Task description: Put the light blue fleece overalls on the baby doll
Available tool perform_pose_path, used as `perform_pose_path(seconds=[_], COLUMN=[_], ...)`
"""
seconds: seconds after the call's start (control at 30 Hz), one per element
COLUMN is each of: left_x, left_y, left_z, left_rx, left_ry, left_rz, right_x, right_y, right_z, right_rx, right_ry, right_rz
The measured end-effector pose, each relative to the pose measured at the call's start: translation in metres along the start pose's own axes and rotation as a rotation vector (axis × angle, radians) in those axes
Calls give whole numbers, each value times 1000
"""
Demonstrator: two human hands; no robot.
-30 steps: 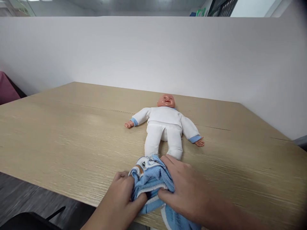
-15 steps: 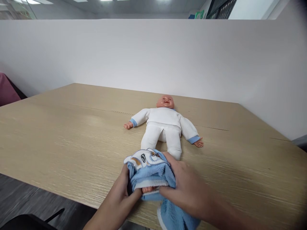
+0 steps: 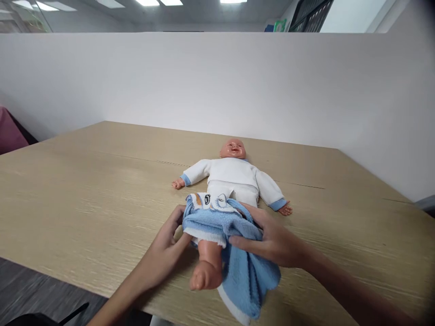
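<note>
A baby doll (image 3: 233, 171) in a white top with blue cuffs lies on its back, its head toward the wall. Blue terry pants (image 3: 249, 280) with white hems and an embroidered animal face are bunched over its legs. One bare plastic foot (image 3: 206, 271) sticks out of a pant leg; the other leg is hidden under the cloth. My left hand (image 3: 166, 244) grips the pants at the left edge, thumb near the hem. On the right side my right hand (image 3: 272, 237) pinches the fabric, with the second pant leg hanging below it.
The wooden table (image 3: 102, 194) spreads out on both sides of the doll. Behind it rises a white partition (image 3: 217, 81). A pink chair back (image 3: 12, 131) stands at the far left, and a dark chair (image 3: 41, 319) is at the lower left.
The pants have slid up the doll's leg toward its body. The foot, only just showing at the hem before, now sticks out fully. Both hands moved up with the cloth.
</note>
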State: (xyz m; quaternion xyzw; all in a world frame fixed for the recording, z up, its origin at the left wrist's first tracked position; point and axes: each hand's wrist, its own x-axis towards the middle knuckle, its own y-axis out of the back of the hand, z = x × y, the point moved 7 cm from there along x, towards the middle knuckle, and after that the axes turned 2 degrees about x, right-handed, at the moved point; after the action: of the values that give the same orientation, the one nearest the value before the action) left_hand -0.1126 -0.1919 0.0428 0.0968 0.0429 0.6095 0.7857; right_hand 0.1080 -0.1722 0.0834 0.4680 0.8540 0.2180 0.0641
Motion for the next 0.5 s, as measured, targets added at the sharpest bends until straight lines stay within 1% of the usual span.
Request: perform_pose_path(seconds=[0.07, 0.2, 0.27, 0.33, 0.4, 0.43, 0.5], left_x=[3, 6, 10, 17, 26, 32, 46], left_y=[3, 4, 5, 8, 9, 8, 0], left_z=[1, 0, -1, 0, 9, 16, 34], left_rx=[3, 14, 18, 79, 194, 258, 381], left_ry=[28, 64, 58, 40, -6, -40, -118], left_rz=[-54, -143, -134, -75, -26, -29, -109], right_x=[-9, -26, -29, -31, -31, -31, -32], right_y=[5, 5, 1, -1, 0, 1, 1], right_z=[13, 51, 63, 69, 72, 73, 73], right_rx=[137, 639, 812, 896, 929, 943, 973], right_ry=[-59, -226, -261, -277, -285, -290, -293], right_rz=[40, 153, 172, 181, 202, 211, 205])
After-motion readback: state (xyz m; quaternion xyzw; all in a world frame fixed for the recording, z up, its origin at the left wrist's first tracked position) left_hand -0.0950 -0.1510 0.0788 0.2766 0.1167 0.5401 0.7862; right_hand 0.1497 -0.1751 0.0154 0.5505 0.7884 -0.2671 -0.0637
